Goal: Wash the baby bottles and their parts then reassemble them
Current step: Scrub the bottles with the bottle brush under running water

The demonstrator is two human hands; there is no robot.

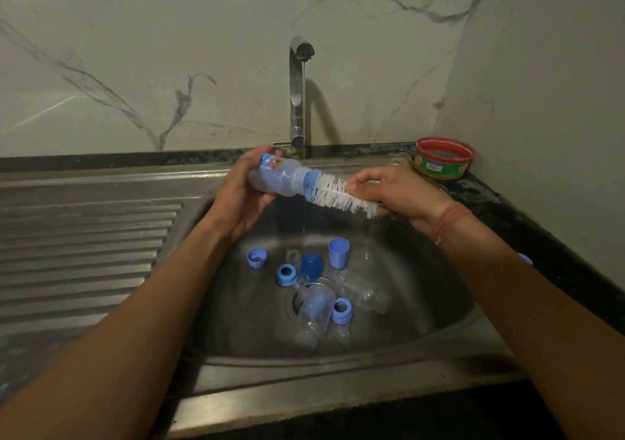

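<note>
At centre frame the left hand [244,192] has its grip wrapped round a clear bottle [274,177], tilted over the sink [439,334]. Right of it, the right hand [395,192] pinches a white brush [338,193] whose tip sits in the bottle's mouth. Below, two more bottles [314,314], rings [286,274] and caps [339,253] lie loose, so washing looks barely begun and reassembly is still to come.

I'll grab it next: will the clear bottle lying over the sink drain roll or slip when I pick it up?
The clear bottle lies on its side in the wet sink, so it probably rolls if nudged. It looks like thin empty plastic, likely light. With the tap running, expect it slippery.
</note>
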